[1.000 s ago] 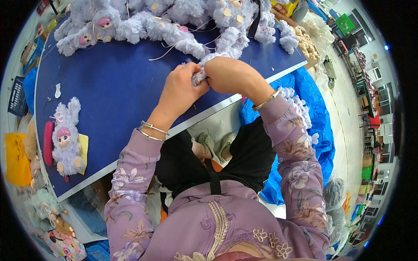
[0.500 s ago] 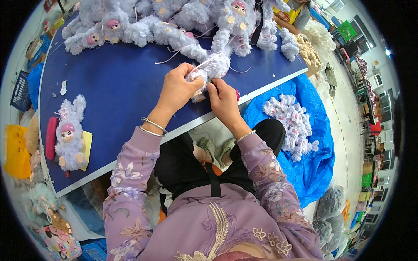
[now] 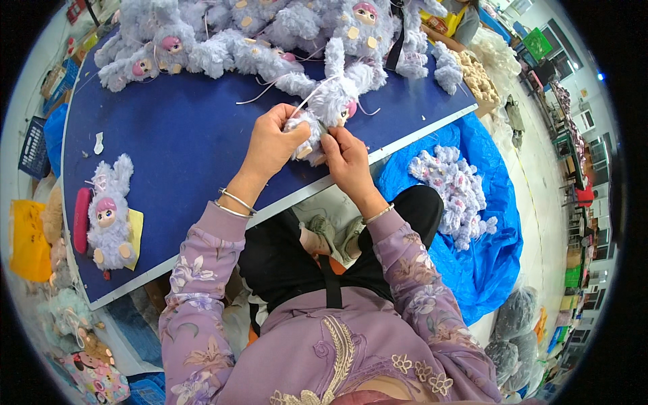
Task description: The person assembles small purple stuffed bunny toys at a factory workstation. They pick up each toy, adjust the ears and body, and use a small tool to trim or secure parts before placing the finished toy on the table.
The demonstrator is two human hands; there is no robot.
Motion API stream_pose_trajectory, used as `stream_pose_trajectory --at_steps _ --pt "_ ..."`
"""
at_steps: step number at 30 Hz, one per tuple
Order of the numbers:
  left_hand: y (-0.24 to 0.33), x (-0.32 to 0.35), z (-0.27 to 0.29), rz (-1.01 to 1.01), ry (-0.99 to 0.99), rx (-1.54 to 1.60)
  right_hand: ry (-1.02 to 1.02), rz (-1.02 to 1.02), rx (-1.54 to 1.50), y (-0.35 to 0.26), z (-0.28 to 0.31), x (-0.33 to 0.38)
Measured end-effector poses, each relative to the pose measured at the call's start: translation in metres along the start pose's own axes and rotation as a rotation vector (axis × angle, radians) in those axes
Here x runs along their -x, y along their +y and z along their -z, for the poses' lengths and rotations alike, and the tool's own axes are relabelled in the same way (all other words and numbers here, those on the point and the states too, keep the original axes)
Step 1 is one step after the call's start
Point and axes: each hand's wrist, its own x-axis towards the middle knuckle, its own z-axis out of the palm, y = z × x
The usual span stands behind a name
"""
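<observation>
Apparently pinched the fluffy toy [image 3: 329, 102] between left hand [image 3: 271, 138] and right hand [image 3: 349, 158], over the surface [image 3: 182, 128] near its front edge; looked light, soft and squashy, probably best held by the body, clear of the face [image 3: 348, 111]

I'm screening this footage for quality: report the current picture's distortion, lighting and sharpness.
Head view: fisheye bending bows the left edge of the blue table, with black corners; head view: fairly even light, plus a bluish bright spot at upper right; head view: the plush doll at the left hand and right hand reads fairly clear, while windows at far right look small and warped.
</observation>
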Motion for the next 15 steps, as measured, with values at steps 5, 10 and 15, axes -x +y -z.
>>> stream_pose_trajectory --at_steps 5,10,15 --pt "0.005 0.0 -0.001 -0.002 -0.021 -0.017 -0.057 -0.145 -0.231 -0.007 0.004 0.0" --pt "0.01 0.0 0.001 -0.025 0.067 -0.187 -0.129 -0.099 0.009 -0.017 0.017 -0.004" --pt "0.013 0.0 -0.001 -0.089 0.1 -0.294 -0.013 -0.043 0.04 -0.027 0.038 -0.003"
